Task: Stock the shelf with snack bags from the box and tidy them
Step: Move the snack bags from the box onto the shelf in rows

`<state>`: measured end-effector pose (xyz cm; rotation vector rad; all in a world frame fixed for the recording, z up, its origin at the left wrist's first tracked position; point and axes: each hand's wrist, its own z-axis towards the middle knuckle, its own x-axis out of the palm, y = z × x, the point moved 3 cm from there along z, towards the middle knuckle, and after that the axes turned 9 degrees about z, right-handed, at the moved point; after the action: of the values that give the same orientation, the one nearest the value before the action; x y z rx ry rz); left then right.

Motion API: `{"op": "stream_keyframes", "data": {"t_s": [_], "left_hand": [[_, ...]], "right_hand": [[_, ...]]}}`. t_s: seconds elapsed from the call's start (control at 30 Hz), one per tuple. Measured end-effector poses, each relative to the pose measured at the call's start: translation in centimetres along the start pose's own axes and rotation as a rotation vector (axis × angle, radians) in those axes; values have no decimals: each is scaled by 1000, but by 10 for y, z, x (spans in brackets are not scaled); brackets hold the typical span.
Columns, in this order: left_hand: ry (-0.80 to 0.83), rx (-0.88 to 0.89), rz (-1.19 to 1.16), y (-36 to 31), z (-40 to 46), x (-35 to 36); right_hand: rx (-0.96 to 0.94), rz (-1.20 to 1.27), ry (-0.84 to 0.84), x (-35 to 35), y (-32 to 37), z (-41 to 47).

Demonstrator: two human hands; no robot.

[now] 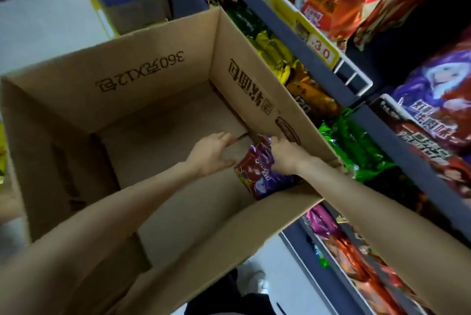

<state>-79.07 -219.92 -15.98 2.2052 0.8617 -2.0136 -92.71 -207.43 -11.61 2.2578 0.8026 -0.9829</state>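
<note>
Reaching for the last snack bags [257, 172], we are closing our right hand [285, 156] over their far edge in the box [153, 80] corner, while our left hand [211, 155], fingers curled but empty, is bracing just beside them to bunch them for the shelf [293, 31] beyond.

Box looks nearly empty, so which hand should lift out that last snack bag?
Probably the right hand: it already rests on the snack bag, on the shelf side. The left hand only touches its edge.

The right hand [284, 156] covers the snack bag's [257, 174] upper edge; its grip perhaps closed.
</note>
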Motion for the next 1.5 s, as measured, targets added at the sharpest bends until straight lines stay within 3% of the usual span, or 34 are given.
{"op": "stream_keyframes", "data": {"t_s": [0.2,0.4,0.53,0.67,0.93,1.03,1.13,1.27,1.4,1.5], "left_hand": [[135,80,-106,-33,45,49],[-16,72,-205,-25,42,58],[-185,90,-15,12,30,40],[-228,120,187,35,24,28],[-191,46,128,44,20,39],[-158,-41,-57,55,15,30],[-110,-112,-475,61,5,-3],[-227,-165,-915,42,-10,-76],[-290,-70,-1040,2,-24,-141],[-272,-19,-1082,-33,-31,-167]], "right_hand": [[77,59,60,5,-19,22],[-43,4,109,15,-12,33],[-181,-72,83,16,-1,39],[-307,-283,69,24,15,52],[-431,-397,42,16,14,61],[-388,-225,-67,7,16,61],[-336,63,-211,-11,19,48],[-409,534,-281,-53,23,0],[-493,1156,-287,-82,25,-62],[-570,1256,-429,-96,21,-102]]}}
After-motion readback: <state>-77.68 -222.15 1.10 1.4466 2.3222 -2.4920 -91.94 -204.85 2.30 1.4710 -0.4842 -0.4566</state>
